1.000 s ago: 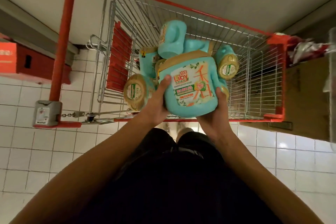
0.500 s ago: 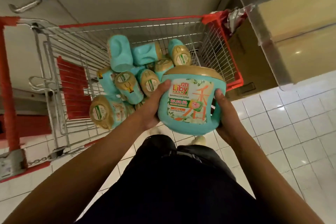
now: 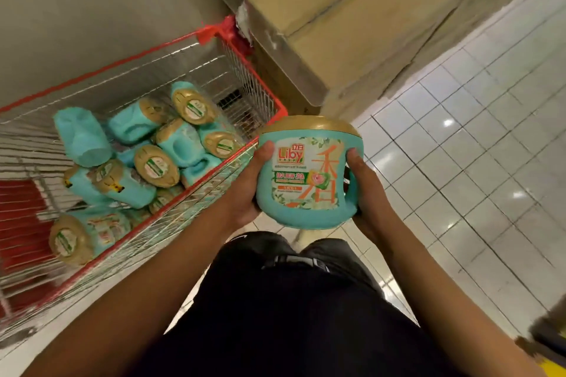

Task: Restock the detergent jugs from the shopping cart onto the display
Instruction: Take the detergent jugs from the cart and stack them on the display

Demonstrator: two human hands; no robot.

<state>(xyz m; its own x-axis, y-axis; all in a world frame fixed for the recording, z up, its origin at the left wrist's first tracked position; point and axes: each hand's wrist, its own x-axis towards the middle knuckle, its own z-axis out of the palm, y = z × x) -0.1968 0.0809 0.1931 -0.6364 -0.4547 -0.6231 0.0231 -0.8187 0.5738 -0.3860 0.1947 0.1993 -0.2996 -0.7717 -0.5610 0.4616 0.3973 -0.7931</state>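
Teal plastic detergent jug with a gold lid [image 3: 309, 174] sits mid-frame, clasped upright between the left hand [image 3: 249, 190] and right hand [image 3: 369, 196]. Plenty remain: a heap of matching jugs [image 3: 144, 162] fills the red wire shopping cart [image 3: 245, 49] at left. Compared with a second ago, the jug has cleared the cart, swinging right over white floor tiles [image 3: 477, 144].

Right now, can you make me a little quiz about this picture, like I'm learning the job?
1. True or false: both hands hold one jug.
2. What colour is the held jug's lid? A) red B) gold C) black
3. Fill in: the other jugs lie in the shopping ____.

Key:
1. True: left hand and right hand grip its sides.
2. B
3. cart
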